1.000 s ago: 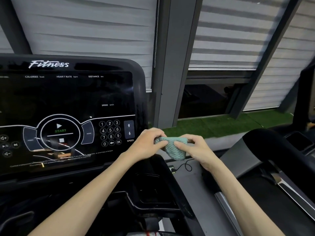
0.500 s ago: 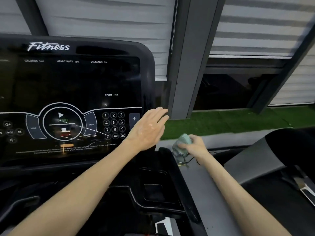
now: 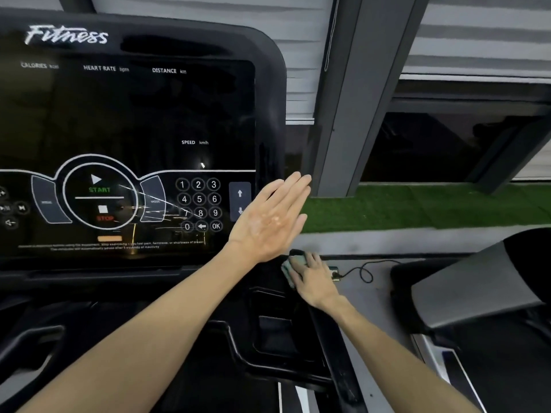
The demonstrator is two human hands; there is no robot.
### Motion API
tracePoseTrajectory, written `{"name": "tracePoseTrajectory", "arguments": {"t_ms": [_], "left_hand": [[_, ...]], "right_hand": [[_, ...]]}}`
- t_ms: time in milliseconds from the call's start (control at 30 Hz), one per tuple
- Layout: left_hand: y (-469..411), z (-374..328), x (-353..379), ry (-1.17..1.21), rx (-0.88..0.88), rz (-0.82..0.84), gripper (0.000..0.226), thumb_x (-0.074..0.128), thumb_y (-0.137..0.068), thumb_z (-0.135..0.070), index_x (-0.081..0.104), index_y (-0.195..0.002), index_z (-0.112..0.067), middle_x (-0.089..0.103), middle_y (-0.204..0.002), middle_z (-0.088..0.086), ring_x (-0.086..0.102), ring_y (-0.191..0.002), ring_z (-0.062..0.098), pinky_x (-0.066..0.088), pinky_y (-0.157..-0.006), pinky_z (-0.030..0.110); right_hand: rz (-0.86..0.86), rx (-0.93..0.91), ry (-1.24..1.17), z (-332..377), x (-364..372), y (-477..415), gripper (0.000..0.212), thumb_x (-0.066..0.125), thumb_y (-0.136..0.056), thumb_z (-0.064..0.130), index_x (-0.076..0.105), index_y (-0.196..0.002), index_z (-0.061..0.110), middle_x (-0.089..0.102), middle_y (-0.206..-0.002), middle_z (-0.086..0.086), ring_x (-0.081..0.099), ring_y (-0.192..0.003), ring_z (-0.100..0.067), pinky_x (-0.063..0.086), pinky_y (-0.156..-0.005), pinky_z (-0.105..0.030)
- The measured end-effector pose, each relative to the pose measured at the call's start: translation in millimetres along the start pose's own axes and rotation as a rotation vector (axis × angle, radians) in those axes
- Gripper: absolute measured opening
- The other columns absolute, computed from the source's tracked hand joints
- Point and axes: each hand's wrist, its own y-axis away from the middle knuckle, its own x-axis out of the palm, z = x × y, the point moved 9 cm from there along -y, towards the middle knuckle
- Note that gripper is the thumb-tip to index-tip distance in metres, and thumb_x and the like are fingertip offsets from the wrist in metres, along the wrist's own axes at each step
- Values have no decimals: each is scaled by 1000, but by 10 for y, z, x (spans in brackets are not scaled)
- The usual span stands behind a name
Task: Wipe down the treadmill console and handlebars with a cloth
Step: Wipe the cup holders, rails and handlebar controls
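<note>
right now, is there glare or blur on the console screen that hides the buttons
In the head view, light streaks reflect across the console screen near the START dial and the 7 key, digits readable; the fine print below is smeared; the left hand hides part of the arrow pad.

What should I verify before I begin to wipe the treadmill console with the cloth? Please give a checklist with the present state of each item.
1. Is the cloth under control: ok. The right hand lies on it at the lower right of the console.
2. Firm grip on the cloth: cannot tell; the thumb is hidden.
3. Is the left hand free: ok. It is open and holds nothing, in front of the console's right edge.
4. Console buttons inactive: cannot tell; the keypad is showing.
5. Is the cable away from the wiping: not ok. It lies close beside the right hand.
</note>
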Motion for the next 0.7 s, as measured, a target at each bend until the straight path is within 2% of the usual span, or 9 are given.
{"name": "tracePoseTrajectory", "arguments": {"t_ms": [133, 233, 367, 433, 500, 533, 633, 700], "left_hand": [[2, 1, -26, -16, -5, -20, 50, 36, -102, -33, 47, -140, -2, 41, -152, 11, 36, -142, 24, 21, -116, 38], [3, 1, -39, -3, -8, -14, 50, 35, -102, -32, 48, -139, -2, 42, -151, 12, 36, -142, 25, 23, -116, 39], [2, -7, -33, 16, -14, 2, 49, 35, -102, -31, 48, -140, -2, 42, -151, 12, 35, -142, 26, 24, -117, 40], [3, -9, -29, 18, -9, 21, 49, 34, -103, -30, 46, -141, -2, 40, -152, 12, 33, -143, 27, 24, -117, 40], [0, -8, -28, 10, -2, 40, 50, 33, -103, -29, 44, -143, -1, 39, -153, 12, 32, -143, 27, 22, -118, 41], [1, -9, -25, 3, -1, 46, 50, 32, -103, -29, 43, -143, -1, 38, -153, 12, 32, -143, 27, 22, -118, 41], [7, -7, -16, -35, 8, 65, 52, 31, -103, -30, 38, -146, -1, 35, -155, 13, 30, -144, 27, 21, -118, 41], [5, -6, -25, -52, 15, 64, 53, 30, -104, -29, 35, -147, -1, 32, -157, 13, 27, -146, 27, 19, -119, 41]], "right_hand": [[3, -29, -32, 33, 55, -174, 43, 36, -101, 39, 47, -140, 23, 37, -146, -21, 34, -130, -37, 32, -107, -43], [-46, -40, -54, 13, 82, -50, 40, 41, -101, 33, 51, -136, 20, 37, -147, -21, 31, -135, -37, 29, -110, -41], [-112, -85, -81, -17, 128, 330, 39, 44, -98, 24, 54, -135, 17, 35, -148, -24, 27, -138, -44, 32, -111, -49], [-91, -66, -87, -39, 178, 561, 48, 29, -98, 35, 50, -139, 19, 27, -154, -19, 19, -142, -40, 32, -111, -48], [-72, -69, -98, -54, 205, 832, 68, 10, -90, 47, 45, -143, 23, 19, -158, -13, 11, -146, -36, 31, -113, -46], [-70, -63, -108, -76, 231, 986, 71, 8, -88, 48, 45, -143, 24, 18, -159, -10, 11, -147, -35, 32, -112, -45], [-113, -32, -135, -152, 296, 1466, 55, 19, -96, 42, 47, -142, 29, 18, -159, 0, 14, -147, -29, 38, -106, -41], [-122, 5, -157, -229, 312, 1711, 45, 27, -101, 37, 41, -144, 34, 7, -157, 11, 9, -148, -22, 38, -108, -38]]}}
